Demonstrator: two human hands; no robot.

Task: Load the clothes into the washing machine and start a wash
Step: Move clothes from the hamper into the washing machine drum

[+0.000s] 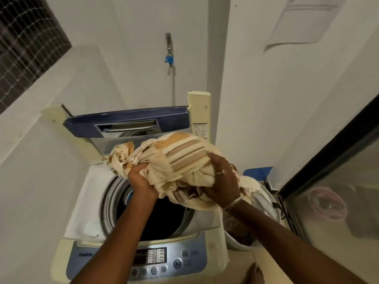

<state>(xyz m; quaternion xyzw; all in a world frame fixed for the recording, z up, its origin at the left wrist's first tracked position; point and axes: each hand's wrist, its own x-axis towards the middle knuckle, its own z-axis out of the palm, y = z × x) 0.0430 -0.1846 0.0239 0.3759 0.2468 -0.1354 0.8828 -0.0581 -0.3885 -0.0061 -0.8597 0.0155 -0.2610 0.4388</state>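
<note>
A top-loading washing machine [82, 203] stands in front of me with its blue lid [127, 124] folded up at the back and its dark drum [164, 218] open. Above the drum I hold a bunched cream cloth with orange and brown stripes [180, 160]. My left hand [141, 181] grips its left underside. My right hand [223, 181] clasps its right side, with a ring and a bangle showing. The control panel [164, 261] with buttons runs along the front edge.
A white laundry basket [264, 203] with more clothes stands right of the machine, against a glass door with a dark frame [320, 160]. A tap with a blue fitting [169, 58] is on the back wall. A bare foot [253, 273] rests on the floor.
</note>
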